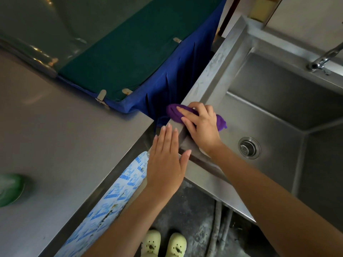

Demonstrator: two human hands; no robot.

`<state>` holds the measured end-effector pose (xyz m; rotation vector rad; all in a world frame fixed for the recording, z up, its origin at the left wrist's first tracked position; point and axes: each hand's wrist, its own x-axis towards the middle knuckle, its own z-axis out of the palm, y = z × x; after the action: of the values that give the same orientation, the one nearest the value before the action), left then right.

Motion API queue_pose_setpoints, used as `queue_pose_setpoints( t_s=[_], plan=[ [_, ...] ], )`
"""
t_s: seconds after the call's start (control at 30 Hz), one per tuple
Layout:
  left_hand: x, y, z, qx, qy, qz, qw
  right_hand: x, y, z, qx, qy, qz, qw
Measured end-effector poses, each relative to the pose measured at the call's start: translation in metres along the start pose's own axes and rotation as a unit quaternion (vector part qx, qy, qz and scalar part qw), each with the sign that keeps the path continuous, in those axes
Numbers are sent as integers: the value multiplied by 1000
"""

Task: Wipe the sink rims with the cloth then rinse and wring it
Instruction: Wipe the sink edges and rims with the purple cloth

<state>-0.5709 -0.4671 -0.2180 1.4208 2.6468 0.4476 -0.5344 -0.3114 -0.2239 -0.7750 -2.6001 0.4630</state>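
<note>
Stainless steel fills the view: a desk (55,136) and, beside it, a deep sink (269,115) with a round drain strainer (249,148) and a faucet (323,59) at its far rim. At the sink's near corner, the right hand (201,125) presses a bunched purple cloth (174,113) onto the rim, fingers spread and curled over it. The left hand (166,162) is open and flat, palm down, just beside that corner. Beyond the corner hangs a blue and green fabric (130,58). Below the rim, pale green clogs (163,243) stand on the floor.
</note>
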Motion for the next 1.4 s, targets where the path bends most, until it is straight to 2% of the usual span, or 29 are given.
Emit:
queue_pose_setpoints(
  t_s=[0.3,0.63,0.83,0.93,1.1,1.17,1.23,1.4],
  plan=[
    [95,14,4,37,-58,60,996,74,69,-1,8,39,60,997],
    [196,43,16,74,-90,98,988,160,138,-17,-12,35,137,990],
    [203,40,26,76,-77,102,989,202,165,-23,-20,27,185,982],
    [203,41,25,82,-70,105,989,199,166,-21,-18,32,165,986],
    [202,42,26,93,-64,109,988,160,161,-23,3,11,7,1000],
    [202,42,26,95,-57,112,988,153,161,-22,2,9,-30,999],
    [203,42,27,97,-53,113,987,162,169,-22,-1,24,-27,999],
    [204,43,26,104,-51,112,987,219,201,-28,-10,49,94,994]
  ],
)
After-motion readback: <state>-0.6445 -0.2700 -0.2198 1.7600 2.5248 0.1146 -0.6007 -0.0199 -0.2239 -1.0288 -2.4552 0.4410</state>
